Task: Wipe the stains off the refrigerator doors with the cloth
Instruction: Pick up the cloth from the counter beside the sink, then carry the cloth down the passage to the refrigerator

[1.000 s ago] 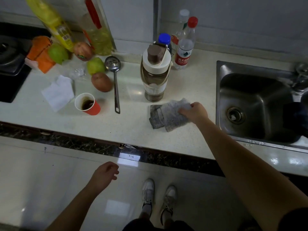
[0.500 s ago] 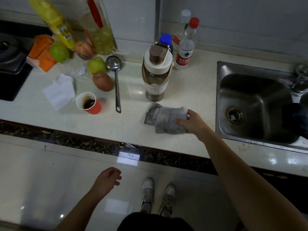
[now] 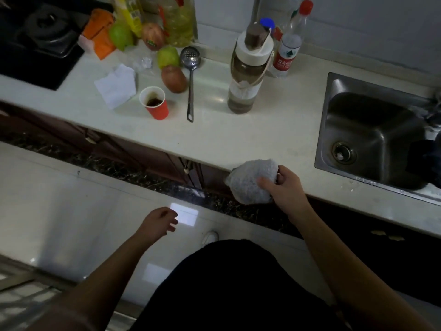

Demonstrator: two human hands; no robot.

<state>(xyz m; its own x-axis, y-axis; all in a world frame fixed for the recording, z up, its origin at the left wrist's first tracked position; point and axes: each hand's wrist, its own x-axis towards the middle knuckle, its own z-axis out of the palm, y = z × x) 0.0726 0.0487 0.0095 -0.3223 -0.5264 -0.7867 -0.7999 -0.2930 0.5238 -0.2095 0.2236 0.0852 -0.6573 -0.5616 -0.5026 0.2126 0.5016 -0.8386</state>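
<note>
The right hand (image 3: 284,187) now holds the grey, nubbly-textured cleaning cloth (image 3: 250,181) bunched into a ball, its fingers (image 3: 265,182) wrapped around it. A second ago the cloth lay flat and folded on the pale stone counter (image 3: 262,134), in front of the tall clear drinking bottle with a white lid (image 3: 248,75). It has since been pulled toward the body and now hangs at the counter's front edge, partly over the dark cabinet below, lifted clear of the surface.

The left hand (image 3: 158,223) hangs over the glossy white floor (image 3: 71,199), loosely curled and holding nothing, much as before.

The view has swung and the body appears to be stepping back. The cloth is collected, so the pickup looks finished. No refrigerator is in view, so wiping has not begun; the likely next step is carrying the cloth to the refrigerator doors.

The steel sink (image 3: 372,134) sits to the right, and the red paper cup of dark liquid (image 3: 156,103) stands undisturbed.
</note>
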